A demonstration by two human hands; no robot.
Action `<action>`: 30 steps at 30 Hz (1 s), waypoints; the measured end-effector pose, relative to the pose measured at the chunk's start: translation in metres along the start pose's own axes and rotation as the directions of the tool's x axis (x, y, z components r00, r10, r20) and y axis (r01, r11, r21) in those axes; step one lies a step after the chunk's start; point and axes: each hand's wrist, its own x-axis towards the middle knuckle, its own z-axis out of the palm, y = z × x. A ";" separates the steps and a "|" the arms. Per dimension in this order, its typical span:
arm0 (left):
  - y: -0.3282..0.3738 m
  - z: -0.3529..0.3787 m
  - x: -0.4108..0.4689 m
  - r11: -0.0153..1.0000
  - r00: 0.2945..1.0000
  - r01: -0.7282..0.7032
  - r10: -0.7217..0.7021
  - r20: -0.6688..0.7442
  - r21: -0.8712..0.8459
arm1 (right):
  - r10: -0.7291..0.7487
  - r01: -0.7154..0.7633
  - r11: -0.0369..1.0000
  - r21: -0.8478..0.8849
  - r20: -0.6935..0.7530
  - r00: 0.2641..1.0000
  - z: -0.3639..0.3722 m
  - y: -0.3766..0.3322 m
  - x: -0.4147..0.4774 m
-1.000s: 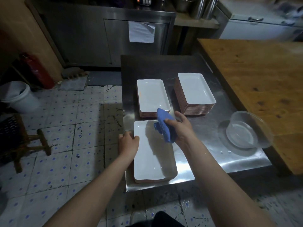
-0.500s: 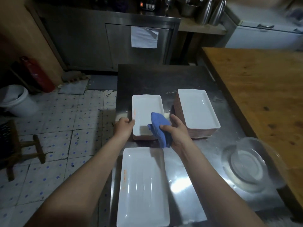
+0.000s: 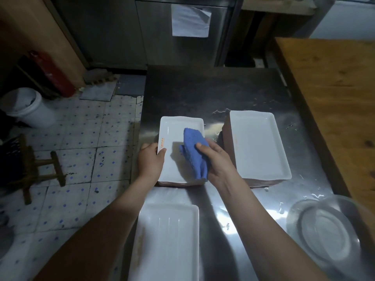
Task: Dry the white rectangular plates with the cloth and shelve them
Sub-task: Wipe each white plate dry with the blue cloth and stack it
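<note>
The step in hand is drying. At the left edge of the stainless steel table surface (image 3: 203, 92), the left hand (image 3: 151, 161) grips the left rim of the white rectangular plate (image 3: 174, 128) that tops a low stack, thumb curled over the lip to steady it. Just to its right, the folded blue terry cloth (image 3: 194, 151) lies pressed onto the plate's inside, and the right hand (image 3: 219, 165) is closed around the cloth's near end. The next move seems to call for wiping along the plate's full length and into its corners, then lifting it clear; no shelf is in view, so where it goes cannot be told. The stack sits close to the left edge with only tiled floor beyond, so a push leftward risks sliding it off. Another white rectangular plate (image 3: 168, 240) lies near the surface's near-left corner, crowding the forearms. Further right, a taller pile of white plates (image 3: 257, 142) stands near the cloth hand, leaving a narrow gap. The far half of the surface offers room; a clear glass bowl (image 3: 304, 211) fills the near-right corner beside the wooden counter (image 3: 334, 88).
</note>
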 end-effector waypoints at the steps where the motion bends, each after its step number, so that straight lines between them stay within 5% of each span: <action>1: 0.002 -0.001 -0.001 1.000 1.000 0.003 -0.004 -0.025 -0.002 | 0.004 -0.004 1.000 0.026 0.014 1.000 0.001 -0.001 0.000; 14: 0.030 -0.029 -0.006 0.972 0.996 0.091 -0.088 0.021 -0.218 | -0.082 0.075 0.993 0.094 0.078 0.994 0.011 -0.028 -0.030; 20: 0.029 -0.062 -0.035 0.854 0.979 0.199 -0.156 0.129 -0.480 | -0.237 0.268 0.948 -0.171 0.183 0.954 0.030 -0.035 -0.071; 25: 0.032 -0.096 -0.086 0.738 0.975 0.179 -0.044 0.218 -0.650 | -0.301 0.366 0.917 -0.155 0.332 0.894 0.060 -0.016 -0.117; 28: 0.026 -0.116 -0.120 0.706 0.962 0.219 -0.041 0.270 -0.673 | -0.340 0.429 0.821 -0.377 0.280 0.898 0.068 0.008 -0.142; 30: 0.017 -0.130 -0.140 0.715 0.966 0.209 -0.044 0.256 -0.667 | -0.401 0.440 0.639 -0.631 0.216 0.890 0.064 0.025 -0.158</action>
